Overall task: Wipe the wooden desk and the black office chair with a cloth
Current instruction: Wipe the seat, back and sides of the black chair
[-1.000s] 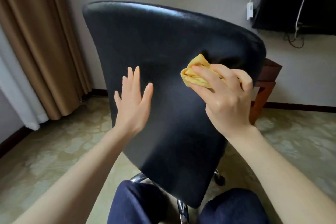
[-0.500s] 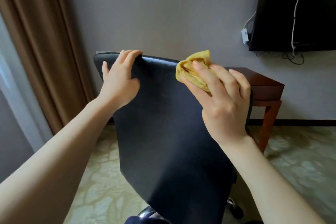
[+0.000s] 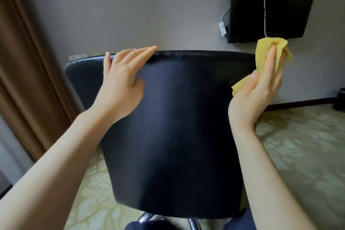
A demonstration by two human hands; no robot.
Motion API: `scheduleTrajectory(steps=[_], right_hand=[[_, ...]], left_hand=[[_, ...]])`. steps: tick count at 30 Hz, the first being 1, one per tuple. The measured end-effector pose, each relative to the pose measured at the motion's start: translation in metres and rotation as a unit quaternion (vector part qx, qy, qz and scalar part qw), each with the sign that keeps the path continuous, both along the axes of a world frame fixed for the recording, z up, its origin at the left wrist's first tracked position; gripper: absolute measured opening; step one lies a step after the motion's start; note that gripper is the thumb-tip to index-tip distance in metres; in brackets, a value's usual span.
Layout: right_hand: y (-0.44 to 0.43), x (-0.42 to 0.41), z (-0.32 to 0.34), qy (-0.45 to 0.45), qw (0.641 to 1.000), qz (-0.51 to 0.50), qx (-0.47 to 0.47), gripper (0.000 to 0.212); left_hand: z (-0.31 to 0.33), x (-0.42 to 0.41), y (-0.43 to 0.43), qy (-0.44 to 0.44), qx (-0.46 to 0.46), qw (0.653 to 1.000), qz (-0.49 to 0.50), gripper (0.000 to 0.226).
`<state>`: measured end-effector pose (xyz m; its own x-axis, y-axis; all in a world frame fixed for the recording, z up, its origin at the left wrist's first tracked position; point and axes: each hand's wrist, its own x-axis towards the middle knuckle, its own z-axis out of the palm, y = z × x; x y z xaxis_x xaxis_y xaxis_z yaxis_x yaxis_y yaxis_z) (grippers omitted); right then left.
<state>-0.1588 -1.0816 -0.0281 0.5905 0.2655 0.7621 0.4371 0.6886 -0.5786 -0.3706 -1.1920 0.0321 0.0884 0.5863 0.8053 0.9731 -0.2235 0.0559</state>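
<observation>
Right hand (image 3: 261,89) gripped the crumpled yellow cloth (image 3: 265,46), moved since before from the top edge to the right side of the glossy black office chair (image 3: 177,127); the cloth pointed upward along the fingers. Left hand (image 3: 121,84), fingers now straightened, rested on the upright backrest's top.

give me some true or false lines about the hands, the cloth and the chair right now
1. The right hand holds a yellow cloth. True.
2. The left hand also grips the cloth. False: it rests on the top edge of the chair with its fingers straight, holding nothing.
3. The cloth is at the left edge of the chair's back. False: it is by the right edge.
4. A black screen hangs on the wall behind the chair. True.
5. The brown curtain is on the right of the view. False: it is on the left.
</observation>
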Motion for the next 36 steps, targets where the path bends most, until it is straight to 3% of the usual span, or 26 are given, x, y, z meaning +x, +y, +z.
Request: scheduleTrajectory(steps=[4,7,11,14,16,19,21,23,27,30,33,36], right_hand=[[0.004,-0.027,-0.006,0.171,0.984,0.053,-0.006,0.052],[0.005,-0.066,-0.014,0.185,0.982,0.043,0.002,0.052],[0.013,-0.114,-0.031,0.056,0.996,0.010,0.074,0.045],[0.015,-0.131,-0.049,-0.114,0.984,-0.039,0.133,0.036],[0.019,-0.130,-0.064,-0.284,0.935,-0.065,0.203,0.039],[0.031,-0.114,-0.083,-0.486,0.803,-0.111,0.326,0.051],[0.038,-0.098,-0.089,-0.543,0.750,-0.105,0.363,0.054],[0.045,-0.079,-0.091,-0.561,0.735,-0.090,0.371,0.054],[0.050,-0.031,-0.067,-0.544,0.757,-0.097,0.348,0.054],[0.047,-0.004,-0.029,-0.464,0.817,-0.121,0.321,0.063],[0.039,-0.003,0.011,-0.387,0.866,-0.164,0.269,0.041],[0.019,-0.029,0.045,-0.321,0.919,-0.100,0.204,0.033]], left_hand=[[-0.022,-0.016,0.002,-0.109,0.022,0.993,0.027,0.079],[-0.041,-0.028,0.004,-0.189,0.024,0.979,0.075,0.090],[-0.049,-0.047,0.004,-0.206,0.037,0.971,0.116,0.098],[-0.042,-0.053,0.005,-0.214,0.059,0.970,0.101,0.088],[-0.038,-0.050,0.006,-0.219,0.079,0.968,0.092,0.080],[-0.037,-0.048,0.005,-0.217,0.100,0.964,0.112,0.076],[-0.040,-0.052,0.002,-0.183,0.098,0.969,0.135,0.077],[-0.042,-0.056,0.000,-0.144,0.089,0.974,0.150,0.080],[-0.041,-0.060,-0.001,-0.142,0.107,0.976,0.126,0.080],[-0.041,-0.059,0.001,-0.164,0.120,0.975,0.095,0.080],[-0.042,-0.052,0.003,-0.162,0.126,0.974,0.093,0.080],[-0.039,-0.043,-0.001,-0.163,0.119,0.975,0.089,0.080]])
